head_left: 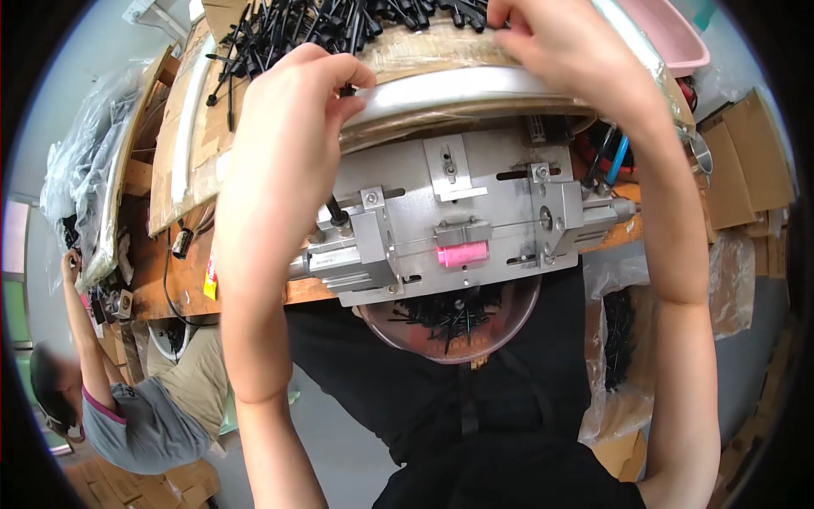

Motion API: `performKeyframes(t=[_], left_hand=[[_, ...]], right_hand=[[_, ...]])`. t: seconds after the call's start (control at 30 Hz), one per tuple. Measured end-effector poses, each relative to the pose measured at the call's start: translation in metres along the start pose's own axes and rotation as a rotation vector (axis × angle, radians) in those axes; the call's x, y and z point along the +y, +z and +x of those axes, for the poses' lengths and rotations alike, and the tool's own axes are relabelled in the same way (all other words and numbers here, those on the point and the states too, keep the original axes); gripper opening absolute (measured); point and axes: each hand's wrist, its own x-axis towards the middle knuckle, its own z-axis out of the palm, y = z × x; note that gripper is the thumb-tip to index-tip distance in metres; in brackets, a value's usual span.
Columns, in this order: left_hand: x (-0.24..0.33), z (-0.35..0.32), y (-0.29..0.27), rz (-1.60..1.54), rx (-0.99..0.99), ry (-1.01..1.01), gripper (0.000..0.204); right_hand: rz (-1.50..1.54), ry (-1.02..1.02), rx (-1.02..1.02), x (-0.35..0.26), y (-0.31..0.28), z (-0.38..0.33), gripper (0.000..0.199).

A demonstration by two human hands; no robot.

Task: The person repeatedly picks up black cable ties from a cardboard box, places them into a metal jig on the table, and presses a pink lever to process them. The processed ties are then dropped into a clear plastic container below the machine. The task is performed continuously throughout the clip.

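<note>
Two bare hands worked over the far part of the wooden workbench (170, 293) in the head view, our only view. Our left hand (297, 102) pinched one thin black plastic piece (348, 87) between thumb and forefinger, just above the curved silvery rim of a tray (458, 89). We judged that the piece was held by its end so that it could be lifted clear of the others. Our right hand (564, 47) lay with its fingers curled down on the heap of black plastic pieces (339, 21) piled on that tray; whether it gripped any of them, we could not tell.

Nearer to us, at the front edge of the workbench, stood one grey metal fixture with clamps and slotted plates (458, 216), with one pink cylindrical part (463, 253) seated in its middle, probably so that it lay square to the clamps. One more black pin (337, 212) stood upright in the fixture's left block. Below the front edge, one round clear dish (509, 327) held a scatter of black pieces too many for us to count; it seemed placed to catch what dropped from the fixture.

Past the left end of the workbench another person in a grey top (127, 416) bent over separate work.
</note>
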Motion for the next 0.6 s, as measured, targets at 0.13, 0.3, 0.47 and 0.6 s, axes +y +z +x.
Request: performKeyframes(t=[0.13, 0.3, 0.47, 0.6], left_hand=[[0.067, -0.058, 0.027, 0.041, 0.209, -0.089, 0.072], [0.113, -0.133, 0.07, 0.155, -0.074, -0.088, 0.06], [0.119, -0.136, 0.088, 0.159, -0.177, -0.123, 0.066], [0.12, -0.13, 0.092, 0.107, -0.19, -0.105, 0.069]], right_hand=[[0.326, 0.168, -0.106, -0.008, -0.047, -0.01, 0.026], [1.124, 0.047, 0.122, 0.01, -0.033, -0.024, 0.027], [1.059, 0.015, 0.216, -0.011, -0.048, -0.058, 0.025], [0.785, -0.036, 0.292, -0.016, -0.042, -0.113, 0.032]])
